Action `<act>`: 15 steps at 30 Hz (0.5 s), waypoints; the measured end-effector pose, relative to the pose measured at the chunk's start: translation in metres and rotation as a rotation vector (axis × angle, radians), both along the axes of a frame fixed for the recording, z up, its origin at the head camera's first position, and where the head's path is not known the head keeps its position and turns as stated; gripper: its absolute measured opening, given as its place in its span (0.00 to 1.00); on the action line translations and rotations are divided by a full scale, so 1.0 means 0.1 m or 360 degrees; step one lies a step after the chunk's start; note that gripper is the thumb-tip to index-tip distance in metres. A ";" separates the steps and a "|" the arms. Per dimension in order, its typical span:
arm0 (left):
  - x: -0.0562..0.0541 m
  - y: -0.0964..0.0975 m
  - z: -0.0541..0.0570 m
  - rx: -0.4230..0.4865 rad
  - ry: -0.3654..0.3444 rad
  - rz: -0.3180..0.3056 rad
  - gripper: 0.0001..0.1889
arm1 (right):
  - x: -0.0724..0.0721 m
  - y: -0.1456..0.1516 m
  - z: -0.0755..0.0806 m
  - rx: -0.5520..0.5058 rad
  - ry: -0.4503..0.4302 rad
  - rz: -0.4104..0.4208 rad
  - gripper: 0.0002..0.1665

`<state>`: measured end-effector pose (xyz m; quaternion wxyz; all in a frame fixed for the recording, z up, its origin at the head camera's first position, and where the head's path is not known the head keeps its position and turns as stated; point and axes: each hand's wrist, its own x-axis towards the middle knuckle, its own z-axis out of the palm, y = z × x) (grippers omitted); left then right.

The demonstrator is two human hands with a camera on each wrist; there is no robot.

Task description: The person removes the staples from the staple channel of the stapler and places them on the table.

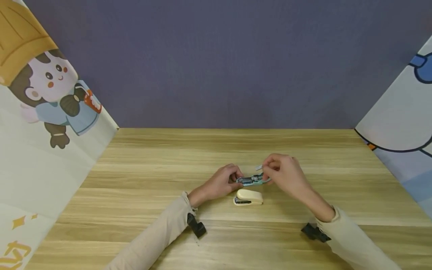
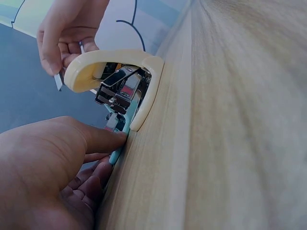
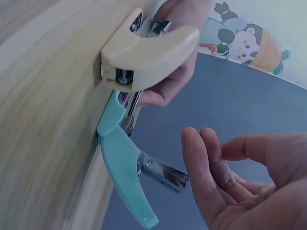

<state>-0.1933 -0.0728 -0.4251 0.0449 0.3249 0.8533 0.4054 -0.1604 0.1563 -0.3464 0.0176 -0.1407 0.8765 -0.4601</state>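
Note:
A mint-green stapler [image 1: 252,183] lies on the table with its top swung wide back, baring the metal magazine. At its left end, my left hand [image 1: 221,182] pinches the base between thumb and fingers. My right hand [image 1: 287,174] is just above the stapler's right end, fingertips pinching a small silver strip of staples [image 2: 59,80]. In the right wrist view the green top [image 3: 122,167] hangs open beside the right fingers, and the strip is mostly hidden there. A cream stapler [image 1: 249,196] sits nearer to me, in front of the green one, held by neither hand.
The wooden table [image 1: 152,157] runs back to a dark blue-grey panel [image 1: 236,67]. Side panels with cartoon prints [image 1: 60,86] border it left and right. Black wrist cameras [image 1: 196,225] sit at both sleeves.

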 end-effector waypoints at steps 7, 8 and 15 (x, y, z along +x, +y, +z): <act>-0.01 0.01 -0.01 -0.0003 0.0019 -0.0008 0.10 | 0.04 0.16 0.01 0.0042 0.0043 -0.0046 0.06; -0.01 0.01 -0.01 -0.0005 0.0021 -0.0007 0.10 | 0.04 0.18 0.00 0.0046 0.0047 -0.0049 0.06; -0.02 0.01 -0.02 -0.0009 0.0029 -0.0006 0.10 | 0.03 0.35 0.00 0.0060 0.0070 -0.0062 0.06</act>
